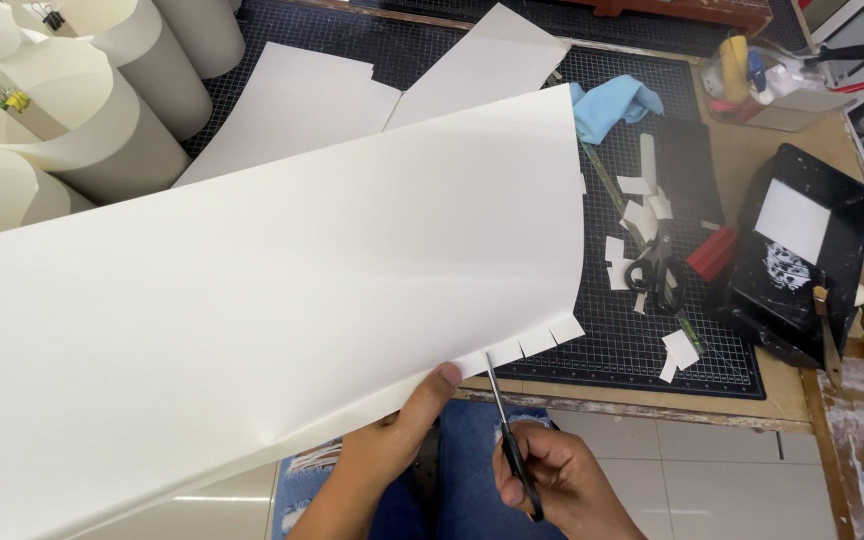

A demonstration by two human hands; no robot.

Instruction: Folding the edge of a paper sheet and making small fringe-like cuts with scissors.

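Overhead, we see our left hand [392,440] pinching the near edge of the big cream sheet [252,290], thumb on top. Our right hand [557,480] grips scissors [507,440], their blades biting that edge beside cut tabs [542,340]. At far right, a black tray [842,210] holds a white card [792,220]. Scraps [642,215] and other scissors [657,270] crowd the mat [632,345]; paper rolls [82,110] fill the far left.

place: craft workshop | signs: gridded cutting mat [642,350], paper rolls [82,120], paper scraps [642,215], paint tray [802,260]
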